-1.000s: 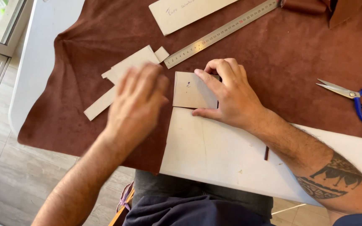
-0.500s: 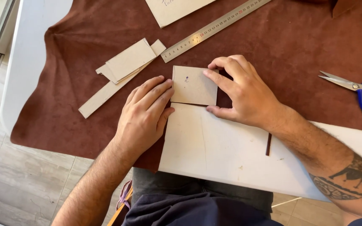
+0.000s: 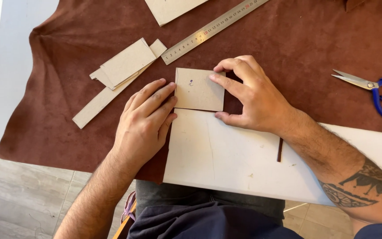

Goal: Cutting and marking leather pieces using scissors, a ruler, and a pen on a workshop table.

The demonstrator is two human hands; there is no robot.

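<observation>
1. Both hands pin one small card square (image 3: 199,90): the left hand (image 3: 144,121) lies flat and open, fingertips against the square's left edge; the right hand (image 3: 255,95) is arched, forefinger pressing the top face near the right edge and thumb at the lower right corner. Neither hand grips anything.
2. That square lies on the brown leather (image 3: 297,62), its lower edge butted against the top edge of a large pale board (image 3: 226,155).
3. To do this well, I judge the seam between square and board should close evenly along its length; press down, not sideways, so the square does not skid on the suede.
4. Keep the left fingertips as a stop while the right hand nudges.
5. Further out: a stack of card offcuts (image 3: 120,73) up left, a steel ruler (image 3: 213,28) above, blue-handled scissors (image 3: 372,90) well off to the right.
</observation>
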